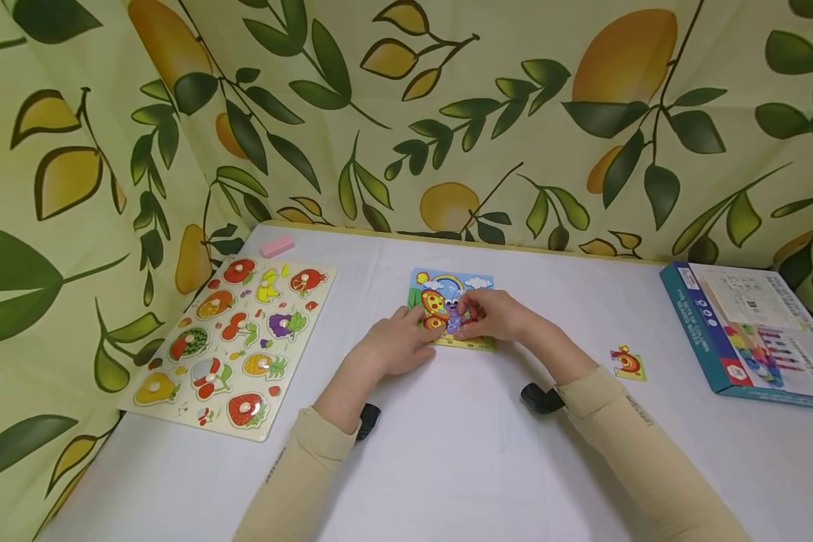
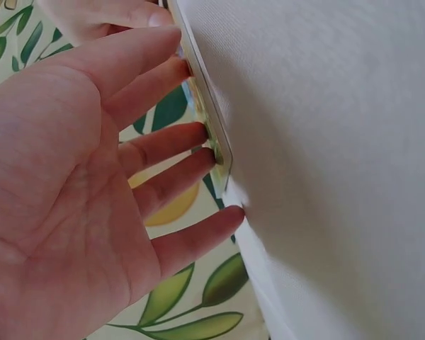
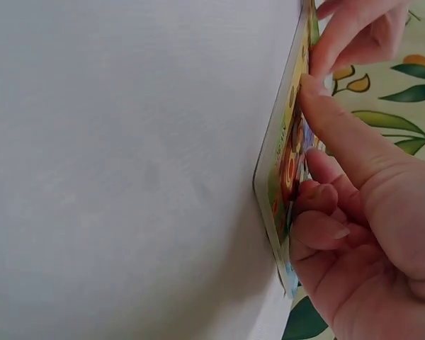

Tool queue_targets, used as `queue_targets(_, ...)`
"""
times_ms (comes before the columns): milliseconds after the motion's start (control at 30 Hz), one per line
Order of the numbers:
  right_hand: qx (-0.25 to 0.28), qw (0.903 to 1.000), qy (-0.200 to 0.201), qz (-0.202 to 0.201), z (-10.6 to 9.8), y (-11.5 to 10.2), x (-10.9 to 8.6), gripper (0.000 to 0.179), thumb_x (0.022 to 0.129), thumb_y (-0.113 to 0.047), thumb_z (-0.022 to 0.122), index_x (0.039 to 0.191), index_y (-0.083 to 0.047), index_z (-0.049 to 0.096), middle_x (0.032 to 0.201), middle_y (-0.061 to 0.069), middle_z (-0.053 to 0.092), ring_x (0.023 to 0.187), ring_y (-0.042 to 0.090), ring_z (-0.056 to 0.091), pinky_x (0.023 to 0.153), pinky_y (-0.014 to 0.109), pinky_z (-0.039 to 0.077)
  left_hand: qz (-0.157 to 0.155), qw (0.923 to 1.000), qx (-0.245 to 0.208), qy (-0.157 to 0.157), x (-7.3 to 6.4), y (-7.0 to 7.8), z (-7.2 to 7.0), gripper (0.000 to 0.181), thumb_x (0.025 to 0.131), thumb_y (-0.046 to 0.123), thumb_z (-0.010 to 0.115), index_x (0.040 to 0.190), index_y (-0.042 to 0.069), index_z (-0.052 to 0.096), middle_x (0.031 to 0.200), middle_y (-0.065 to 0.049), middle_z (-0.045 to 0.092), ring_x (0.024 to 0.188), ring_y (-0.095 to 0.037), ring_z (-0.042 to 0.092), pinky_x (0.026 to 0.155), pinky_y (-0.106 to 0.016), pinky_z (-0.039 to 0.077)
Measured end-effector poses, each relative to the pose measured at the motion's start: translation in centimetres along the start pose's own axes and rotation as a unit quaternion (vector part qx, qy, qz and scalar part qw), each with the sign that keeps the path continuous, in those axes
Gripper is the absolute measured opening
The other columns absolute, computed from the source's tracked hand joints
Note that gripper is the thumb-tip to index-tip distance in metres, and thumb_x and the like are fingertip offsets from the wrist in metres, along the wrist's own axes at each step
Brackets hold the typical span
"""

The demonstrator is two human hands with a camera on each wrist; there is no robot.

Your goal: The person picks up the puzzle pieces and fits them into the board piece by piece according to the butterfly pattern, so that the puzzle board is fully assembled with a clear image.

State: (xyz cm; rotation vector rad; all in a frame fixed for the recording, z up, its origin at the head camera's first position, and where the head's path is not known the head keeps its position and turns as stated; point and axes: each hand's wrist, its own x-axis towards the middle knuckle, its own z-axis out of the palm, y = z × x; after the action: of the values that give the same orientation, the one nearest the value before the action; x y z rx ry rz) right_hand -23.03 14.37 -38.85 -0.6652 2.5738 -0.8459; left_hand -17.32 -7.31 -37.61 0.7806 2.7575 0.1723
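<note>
A butterfly jigsaw board (image 1: 447, 278) with a rainbow and sun lies flat on the white table. My left hand (image 1: 400, 342) rests at its left side, the nearly straight fingertips (image 2: 198, 133) touching the board. At the right side, my right hand (image 1: 493, 315) has its thumb and index finger on either side of the purple butterfly-body piece (image 1: 454, 322). The other fingers (image 3: 319, 230) of that hand are bent in over the board. Part of the picture is hidden under both hands. Farther right, a loose orange-and-yellow puzzle piece (image 1: 627, 364) lies on the table.
A fruit peg puzzle (image 1: 233, 361) lies at the left, with a pink block (image 1: 277, 246) behind it. At the right is a blue-edged box (image 1: 701, 331) with colourful printing. A fruit-and-leaf patterned curtain (image 1: 352, 98) hangs along the back and left of the table (image 1: 461, 444).
</note>
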Motion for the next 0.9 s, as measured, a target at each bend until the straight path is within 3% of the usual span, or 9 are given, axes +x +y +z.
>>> queue_targets(133, -0.009, 0.9982, 0.045, -0.039, 0.3, 0.3, -1.4, 0.031, 0.083, -0.026, 0.079, 0.102, -0.007, 0.063, 0.079, 0.0, 0.054, 0.072, 0.016, 0.048, 0.063, 0.029, 0.04, 0.001, 0.9999, 0.012, 0.001, 0.1, 0.3, 0.0, 0.043, 0.1, 0.037, 0.053, 0.142, 0.03, 0.053, 0.142, -0.011, 0.041, 0.122, -0.027, 0.042, 0.094, -0.044, 0.047)
queue_targets(200, -0.004, 0.9962, 0.08, -0.035, 0.1, 0.7, -2.7, 0.028, 0.086, -0.026, 0.077, 0.103, -0.007, 0.066, 0.082, 0.001, 0.059, 0.075, 0.017, 0.051, 0.065, 0.03, 0.043, 0.008, 0.9998, 0.014, 0.007, 0.1, 0.4, 0.0, 0.042, 0.1, 0.036, 0.053, 0.141, 0.028, 0.054, 0.143, -0.012, 0.041, 0.125, -0.028, 0.042, 0.096, -0.045, 0.045)
queue_targets(367, 0.006, 0.9883, 0.145, 0.047, -2.1, 3.2, -7.5, 0.033, 0.092, -0.032, 0.069, 0.111, -0.005, 0.065, 0.1, 0.008, 0.064, 0.091, 0.024, 0.056, 0.072, 0.034, 0.046, 0.039, 0.999, -0.008, 0.018, 0.1, 0.3, 0.0, 0.041, 0.1, 0.029, 0.054, 0.14, 0.019, 0.056, 0.149, -0.01, 0.039, 0.134, -0.028, 0.035, 0.108, -0.041, 0.037)
queue_targets(633, -0.02, 0.9777, 0.097, 0.185, -5.5, 8.5, -16.0, 0.069, 0.087, -0.047, 0.07, 0.128, 0.005, 0.051, 0.119, 0.027, 0.052, 0.101, 0.038, 0.049, 0.072, 0.038, 0.049, 0.06, 0.9944, -0.087, 0.001, 0.1, -0.2, 0.1, 0.045, 0.1, 0.021, 0.054, 0.143, 0.008, 0.05, 0.153, -0.005, 0.039, 0.142, -0.024, 0.031, 0.114, -0.037, 0.028)
queue_targets(733, -0.023, 0.9711, 0.081, 0.223, -5.9, 9.7, -17.5, 0.079, 0.082, -0.049, 0.075, 0.128, 0.009, 0.048, 0.114, 0.029, 0.052, 0.098, 0.039, 0.048, 0.072, 0.04, 0.048, 0.06, 0.9939, -0.092, 0.003, 0.0, -0.3, 0.1, 0.045, 0.1, 0.02, 0.054, 0.143, 0.008, 0.049, 0.152, -0.005, 0.04, 0.142, -0.024, 0.031, 0.114, -0.036, 0.028)
queue_targets(900, -0.02, 0.964, 0.081, 0.253, -5.9, 10.5, -18.4, 0.076, 0.079, -0.046, 0.079, 0.119, 0.011, 0.05, 0.101, 0.023, 0.053, 0.09, 0.034, 0.048, 0.067, 0.035, 0.045, 0.06, 0.9934, -0.098, 0.001, 0.2, 0.0, 0.1, 0.046, 0.099, 0.02, 0.055, 0.143, 0.007, 0.049, 0.151, -0.007, 0.042, 0.141, -0.025, 0.033, 0.114, -0.036, 0.028)
